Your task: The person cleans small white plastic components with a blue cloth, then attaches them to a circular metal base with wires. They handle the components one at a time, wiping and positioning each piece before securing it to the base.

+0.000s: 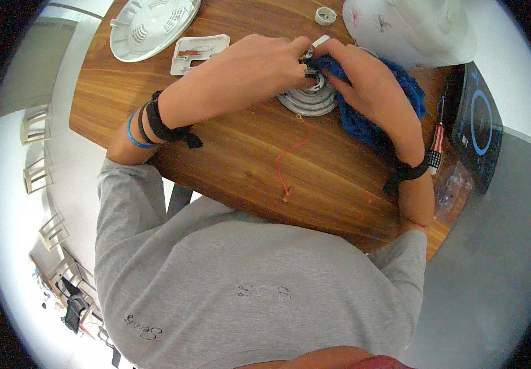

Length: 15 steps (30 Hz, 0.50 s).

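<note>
Both hands meet over the bench (228, 166). The left hand (275, 61) curls its fingers at the hub of a round, ridged grey part (308, 104); exactly what they grasp cannot be told. The right hand (367, 77) grips a bunched blue cloth (361, 117) beside that part. Nearer the body than the hands, a red wire (293, 146) lies curved; beyond the right hand stands a white vessel (394, 31).

The round grey base (308, 106), stepped in concentric rings, is positioned on the tabletop (228, 147); its far portion is hidden. A dark blue cloth (357, 120) lies bunched at its right. A small white piece (321, 41) projects obliquely beyond the base.
</note>
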Available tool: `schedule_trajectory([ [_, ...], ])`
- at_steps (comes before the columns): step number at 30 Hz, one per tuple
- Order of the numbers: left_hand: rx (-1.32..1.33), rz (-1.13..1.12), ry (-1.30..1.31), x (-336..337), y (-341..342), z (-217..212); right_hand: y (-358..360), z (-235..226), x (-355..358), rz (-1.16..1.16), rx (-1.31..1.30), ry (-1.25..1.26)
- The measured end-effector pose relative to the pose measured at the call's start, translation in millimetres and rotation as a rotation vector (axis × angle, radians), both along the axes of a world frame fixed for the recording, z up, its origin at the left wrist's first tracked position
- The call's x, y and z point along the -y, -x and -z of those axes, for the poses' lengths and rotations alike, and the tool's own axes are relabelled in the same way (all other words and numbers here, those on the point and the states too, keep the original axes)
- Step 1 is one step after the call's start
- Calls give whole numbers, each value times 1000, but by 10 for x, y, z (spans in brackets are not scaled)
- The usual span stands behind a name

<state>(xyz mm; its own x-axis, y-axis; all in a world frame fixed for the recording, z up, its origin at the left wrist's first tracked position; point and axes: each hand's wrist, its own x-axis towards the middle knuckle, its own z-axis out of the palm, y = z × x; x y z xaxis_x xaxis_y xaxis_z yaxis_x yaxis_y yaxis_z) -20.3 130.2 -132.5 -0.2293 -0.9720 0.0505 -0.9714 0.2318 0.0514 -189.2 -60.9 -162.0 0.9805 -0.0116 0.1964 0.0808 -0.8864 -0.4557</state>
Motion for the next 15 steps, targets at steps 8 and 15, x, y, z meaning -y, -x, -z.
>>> schedule_trajectory([
  [8,28,-4,57,15,22,72,-49,-61,71,-123,-77,41],
  [15,-1,-10,176,-2,86,75,-242,-87,269,-238,-173,103],
])
